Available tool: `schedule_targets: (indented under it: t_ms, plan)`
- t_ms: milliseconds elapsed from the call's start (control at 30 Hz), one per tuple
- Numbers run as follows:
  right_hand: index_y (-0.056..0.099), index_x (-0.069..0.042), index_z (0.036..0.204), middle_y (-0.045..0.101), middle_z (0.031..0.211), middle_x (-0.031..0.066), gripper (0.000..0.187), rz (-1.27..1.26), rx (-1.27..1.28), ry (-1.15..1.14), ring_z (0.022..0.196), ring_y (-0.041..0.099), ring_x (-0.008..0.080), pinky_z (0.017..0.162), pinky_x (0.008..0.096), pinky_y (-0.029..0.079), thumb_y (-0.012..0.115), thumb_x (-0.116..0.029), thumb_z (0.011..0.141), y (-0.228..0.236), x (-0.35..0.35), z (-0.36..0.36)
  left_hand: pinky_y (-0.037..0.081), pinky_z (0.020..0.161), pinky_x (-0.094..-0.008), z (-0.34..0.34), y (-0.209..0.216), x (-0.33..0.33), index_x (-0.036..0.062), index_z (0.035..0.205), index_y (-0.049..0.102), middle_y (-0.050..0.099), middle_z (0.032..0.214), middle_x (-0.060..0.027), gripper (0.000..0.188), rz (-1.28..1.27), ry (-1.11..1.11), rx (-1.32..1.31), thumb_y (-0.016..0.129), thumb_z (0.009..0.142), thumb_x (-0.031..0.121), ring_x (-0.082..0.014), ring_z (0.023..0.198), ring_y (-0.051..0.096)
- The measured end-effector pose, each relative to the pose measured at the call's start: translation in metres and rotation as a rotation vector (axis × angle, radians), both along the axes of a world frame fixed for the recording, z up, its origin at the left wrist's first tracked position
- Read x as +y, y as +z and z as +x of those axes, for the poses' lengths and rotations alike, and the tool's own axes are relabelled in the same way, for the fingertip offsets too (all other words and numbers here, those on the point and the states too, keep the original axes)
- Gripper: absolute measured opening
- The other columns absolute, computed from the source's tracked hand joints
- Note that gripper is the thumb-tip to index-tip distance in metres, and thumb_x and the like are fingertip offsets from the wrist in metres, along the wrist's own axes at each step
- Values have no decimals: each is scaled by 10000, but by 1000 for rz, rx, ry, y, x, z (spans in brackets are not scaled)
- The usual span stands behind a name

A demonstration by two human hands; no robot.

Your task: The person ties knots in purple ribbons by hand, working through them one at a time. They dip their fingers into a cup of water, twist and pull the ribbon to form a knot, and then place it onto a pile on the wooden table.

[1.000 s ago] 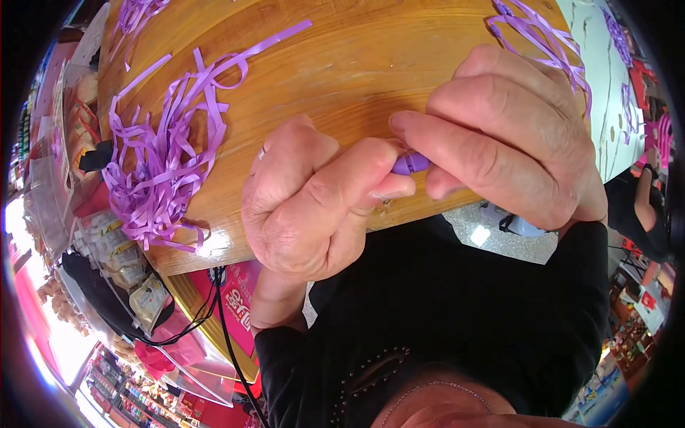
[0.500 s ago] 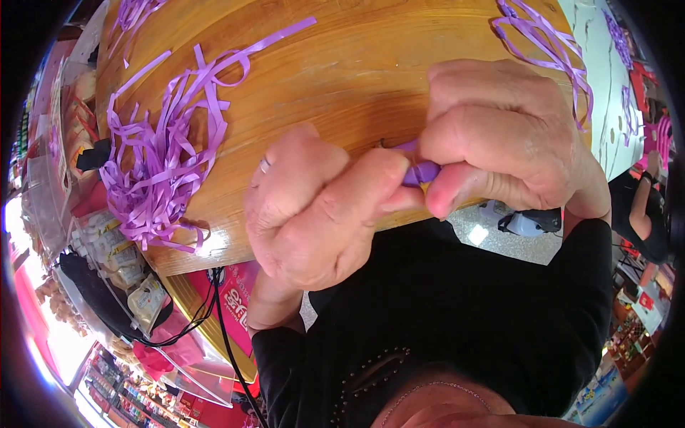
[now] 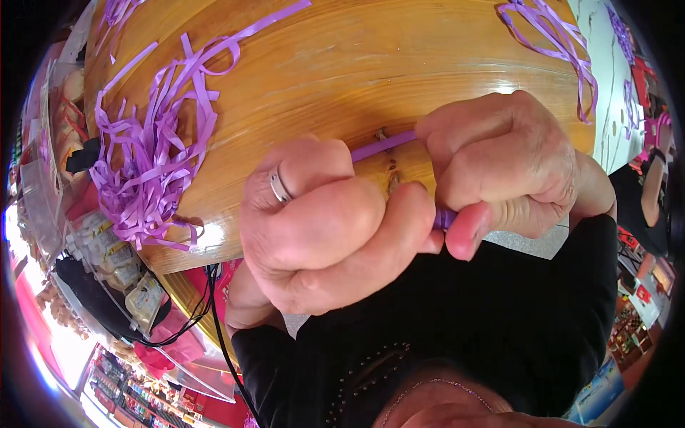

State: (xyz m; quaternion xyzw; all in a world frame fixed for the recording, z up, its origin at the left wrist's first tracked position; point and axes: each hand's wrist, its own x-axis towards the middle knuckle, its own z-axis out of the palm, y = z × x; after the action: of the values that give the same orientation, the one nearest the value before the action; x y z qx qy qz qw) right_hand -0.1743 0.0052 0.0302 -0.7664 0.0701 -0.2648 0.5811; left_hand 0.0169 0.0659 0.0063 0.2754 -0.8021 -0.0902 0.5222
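Left hand [image 3: 314,228], right hand [image 3: 503,164] gripping purple ribbon [image 3: 385,145], far stretch straight; probably tightening; next calls for steady pull

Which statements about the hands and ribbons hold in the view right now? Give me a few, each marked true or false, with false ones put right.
1. A purple ribbon strip spans the gap between the left hand and the right hand. True.
2. The ring is on the right hand. False: the ring is on the left hand.
3. A tangled ribbon heap lies on the wooden table, left of both hands. True.
4. Both hands lie flat with fingers spread. False: both are curled, and a small purple piece shows between their fingertips.
5. More purple ribbon loops lie at the table's upper right. True.
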Motion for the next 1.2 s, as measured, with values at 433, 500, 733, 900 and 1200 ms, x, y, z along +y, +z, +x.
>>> schedule_targets:
  t_ms: [433,500,733,900,1200]
  plan:
    - [555,-35,659,452,550,59,367,196,-24,44,477,410,221,444,341,300,639,-358,811,-7,8,-3,372,413,-311,7,11,2,-23,872,583,459,781,-77,462,58,-201,-119,713,443,87,-216,545,463]
    - [553,-36,656,444,543,57,366,163,-40,58,467,396,217,441,337,290,637,-355,814,-7,9,-3,379,415,-316,10,13,1,-21,876,583,460,785,-79,468,53,-226,-146,710,437,83,-219,551,472]
    - [540,-40,626,437,526,52,375,206,-17,15,454,385,212,433,338,275,644,-350,810,-9,14,-5,408,417,-321,5,7,6,-24,846,587,467,801,-94,437,10,-151,-167,719,439,66,-226,547,483]
    - [555,-35,617,454,519,61,383,368,13,15,454,404,229,430,348,275,642,-354,810,-11,21,-9,412,407,-317,-5,1,8,-26,821,585,458,788,-93,378,3,-134,-76,734,481,46,-220,531,470]
    - [585,-43,644,569,590,59,329,517,4,134,484,496,217,443,321,350,615,-300,847,-16,20,-6,392,376,-299,-19,-13,6,-34,842,578,456,693,-102,184,-192,-16,34,678,703,34,-177,477,453]
